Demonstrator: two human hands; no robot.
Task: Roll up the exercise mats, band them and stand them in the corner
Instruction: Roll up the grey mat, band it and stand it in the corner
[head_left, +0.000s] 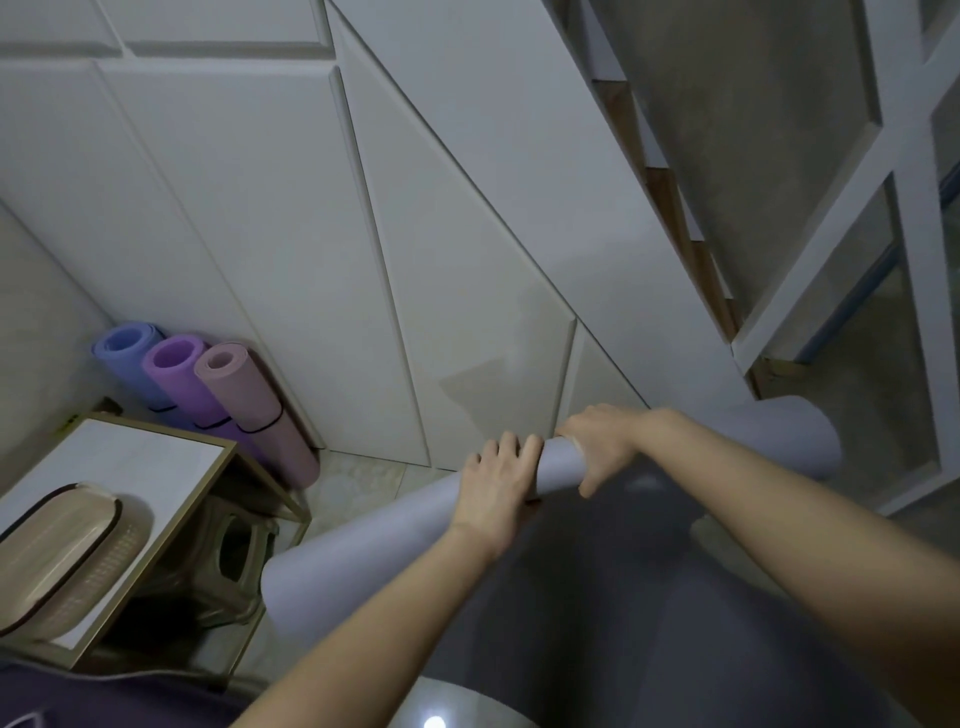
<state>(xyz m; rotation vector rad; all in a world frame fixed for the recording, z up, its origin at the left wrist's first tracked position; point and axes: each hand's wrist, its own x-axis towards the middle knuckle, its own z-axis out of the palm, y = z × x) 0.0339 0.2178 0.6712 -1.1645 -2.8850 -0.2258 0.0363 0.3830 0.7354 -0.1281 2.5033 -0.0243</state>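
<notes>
Inside left grip (494, 484), right grip (598, 448) — midsection of lilac mat (363, 545).

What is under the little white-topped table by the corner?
A brownish plastic stool stands under the table, its legs and side opening showing. The tabletop and the basket on it cover the rest, so anything further back is unseen.

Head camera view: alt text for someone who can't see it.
The left hand and right hand grip a rolled lilac mat. A blue mat, purple mat and pink mat stand rolled in the corner beside a small table.
</notes>
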